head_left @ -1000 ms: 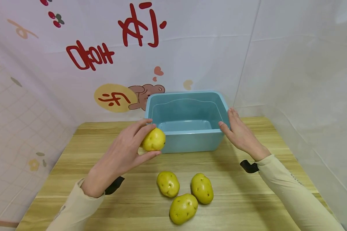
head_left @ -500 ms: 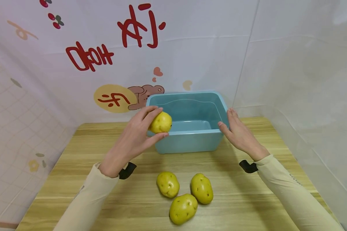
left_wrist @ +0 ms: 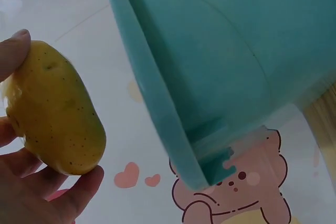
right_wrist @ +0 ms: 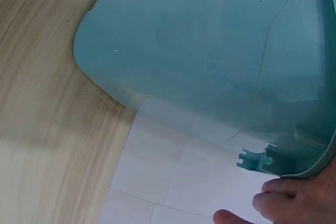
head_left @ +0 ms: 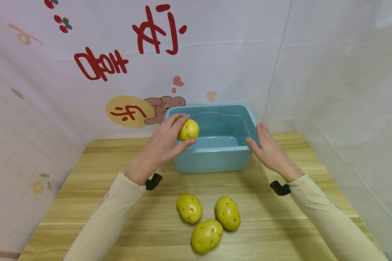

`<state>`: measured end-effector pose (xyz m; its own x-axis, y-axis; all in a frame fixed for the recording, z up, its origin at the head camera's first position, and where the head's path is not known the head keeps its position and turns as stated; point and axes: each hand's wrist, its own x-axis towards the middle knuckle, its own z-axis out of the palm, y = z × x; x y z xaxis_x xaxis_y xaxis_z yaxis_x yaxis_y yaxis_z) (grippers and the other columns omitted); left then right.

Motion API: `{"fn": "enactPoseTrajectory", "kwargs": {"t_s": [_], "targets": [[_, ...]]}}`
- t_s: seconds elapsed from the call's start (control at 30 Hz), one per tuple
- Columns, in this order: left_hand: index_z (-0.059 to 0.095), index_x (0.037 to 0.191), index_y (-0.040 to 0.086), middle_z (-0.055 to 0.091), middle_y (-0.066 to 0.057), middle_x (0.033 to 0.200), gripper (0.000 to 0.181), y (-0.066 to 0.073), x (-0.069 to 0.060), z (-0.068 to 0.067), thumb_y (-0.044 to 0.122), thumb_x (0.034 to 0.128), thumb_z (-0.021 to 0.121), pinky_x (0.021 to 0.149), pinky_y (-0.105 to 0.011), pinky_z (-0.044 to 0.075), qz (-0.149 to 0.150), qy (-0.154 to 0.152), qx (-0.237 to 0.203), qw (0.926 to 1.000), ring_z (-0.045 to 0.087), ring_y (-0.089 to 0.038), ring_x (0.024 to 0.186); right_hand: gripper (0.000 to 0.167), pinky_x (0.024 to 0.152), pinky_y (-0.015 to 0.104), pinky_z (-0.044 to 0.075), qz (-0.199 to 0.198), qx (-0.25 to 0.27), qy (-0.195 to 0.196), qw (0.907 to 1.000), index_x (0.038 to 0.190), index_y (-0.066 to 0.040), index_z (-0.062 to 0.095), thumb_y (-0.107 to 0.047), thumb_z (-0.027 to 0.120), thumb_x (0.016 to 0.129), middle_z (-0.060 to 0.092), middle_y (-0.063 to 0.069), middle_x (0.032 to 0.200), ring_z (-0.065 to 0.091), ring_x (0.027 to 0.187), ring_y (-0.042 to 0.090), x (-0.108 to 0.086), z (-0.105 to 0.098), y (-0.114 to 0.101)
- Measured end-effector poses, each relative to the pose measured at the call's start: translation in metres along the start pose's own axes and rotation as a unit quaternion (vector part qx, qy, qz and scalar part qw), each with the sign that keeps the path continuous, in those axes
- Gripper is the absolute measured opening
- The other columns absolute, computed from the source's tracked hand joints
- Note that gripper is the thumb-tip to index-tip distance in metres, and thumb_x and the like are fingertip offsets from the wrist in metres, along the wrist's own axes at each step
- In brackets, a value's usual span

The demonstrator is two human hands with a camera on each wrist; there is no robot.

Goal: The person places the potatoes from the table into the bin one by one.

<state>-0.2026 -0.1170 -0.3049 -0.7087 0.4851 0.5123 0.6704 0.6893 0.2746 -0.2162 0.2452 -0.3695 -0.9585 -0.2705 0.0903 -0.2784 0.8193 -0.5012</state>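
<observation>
A yellow potato (head_left: pixel 188 130) is pinched between the thumb and fingers of my left hand (head_left: pixel 161 145), over the left part of the blue bin (head_left: pixel 215 160). The left wrist view shows the same potato (left_wrist: pixel 58 108) in the fingers, beside the bin's rim (left_wrist: pixel 157 87). My right hand (head_left: pixel 276 154) rests against the bin's right side with fairly straight fingers, the thumb at the rim. In the right wrist view the fingers (right_wrist: pixel 294 198) touch the bin's edge (right_wrist: pixel 315 166). The visible part of the bin's inside holds nothing.
Three more potatoes lie on the wooden table (head_left: pixel 264 224) in front of the bin: one at left (head_left: pixel 190 208), one at right (head_left: pixel 228 213), one nearest (head_left: pixel 207 236). A printed white sheet (head_left: pixel 228 69) hangs close behind the bin.
My left hand has carried the potato up and to the right, from before the bin's front left corner to over its left part. My right hand has stayed at the bin's right side.
</observation>
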Motion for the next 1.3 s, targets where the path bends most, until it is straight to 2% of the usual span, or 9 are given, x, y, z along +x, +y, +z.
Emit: {"fn": "enactPoseTrajectory", "kwargs": {"t_s": [0.13,0.3,0.43,0.77,0.97,1.13,1.3], "targets": [[0.052,0.148,0.000,0.053,-0.018,0.145,0.073,-0.002,0.005,0.006,0.033,0.0910,0.082,0.103,-0.047,0.050,-0.016,-0.019,-0.001,0.9997,0.056,-0.033,0.125,0.089,0.124,0.058,0.010,0.000,0.000,0.000,1.0000,0.162,0.005,-0.002,-0.058,0.031,0.109,-0.009,0.016,0.171,-0.005,0.159,0.032,0.000,0.000,0.000],[0.050,0.150,0.001,0.051,-0.019,0.147,0.074,-0.009,0.011,0.013,0.033,0.0918,0.082,0.102,-0.048,0.050,-0.051,-0.047,0.001,0.9976,0.055,-0.034,0.126,0.089,0.125,0.058,0.010,-0.001,0.000,0.001,1.0000,0.162,0.005,-0.001,-0.058,0.031,0.109,-0.009,0.017,0.171,-0.005,0.158,0.033,0.000,0.001,0.001],[0.049,0.151,0.004,0.050,-0.017,0.148,0.074,-0.014,0.014,0.017,0.035,0.0925,0.080,0.100,-0.047,0.051,-0.084,-0.072,-0.001,0.9939,0.055,-0.033,0.125,0.088,0.124,0.059,0.010,-0.002,0.001,0.003,1.0000,0.162,0.006,-0.001,-0.057,0.031,0.109,-0.007,0.020,0.171,-0.003,0.158,0.036,0.000,0.001,0.000],[0.046,0.154,0.007,0.050,-0.014,0.148,0.075,-0.020,0.022,0.028,0.038,0.0938,0.078,0.095,-0.044,0.052,-0.129,-0.121,-0.012,0.9842,0.056,-0.030,0.120,0.090,0.125,0.057,0.009,-0.001,0.007,0.003,1.0000,0.162,0.007,0.000,-0.058,0.031,0.109,-0.007,0.019,0.171,-0.003,0.158,0.035,0.000,0.002,0.000],[0.047,0.153,0.005,0.050,-0.016,0.147,0.075,-0.023,0.023,0.034,0.039,0.0937,0.078,0.094,-0.045,0.053,-0.146,-0.133,-0.013,0.9802,0.056,-0.030,0.117,0.090,0.125,0.056,0.010,-0.001,0.007,0.004,1.0000,0.162,0.007,-0.001,-0.059,0.031,0.109,-0.008,0.018,0.171,-0.003,0.159,0.036,0.000,0.002,-0.002],[0.047,0.152,0.005,0.051,-0.016,0.146,0.073,-0.024,0.024,0.038,0.039,0.0938,0.078,0.095,-0.045,0.053,-0.149,-0.142,-0.008,0.9787,0.056,-0.030,0.117,0.090,0.124,0.058,0.011,0.001,0.004,0.003,1.0000,0.162,0.007,-0.001,-0.059,0.031,0.109,-0.007,0.019,0.171,-0.001,0.158,0.038,-0.001,0.002,-0.003],[0.049,0.150,0.004,0.052,-0.017,0.144,0.072,-0.025,0.026,0.041,0.039,0.0939,0.078,0.094,-0.045,0.054,-0.149,-0.150,-0.004,0.9773,0.056,-0.031,0.115,0.090,0.124,0.058,0.011,0.007,0.005,0.002,1.0000,0.162,0.005,-0.002,-0.059,0.031,0.108,-0.007,0.018,0.172,-0.004,0.159,0.034,-0.002,0.002,-0.003]]}}
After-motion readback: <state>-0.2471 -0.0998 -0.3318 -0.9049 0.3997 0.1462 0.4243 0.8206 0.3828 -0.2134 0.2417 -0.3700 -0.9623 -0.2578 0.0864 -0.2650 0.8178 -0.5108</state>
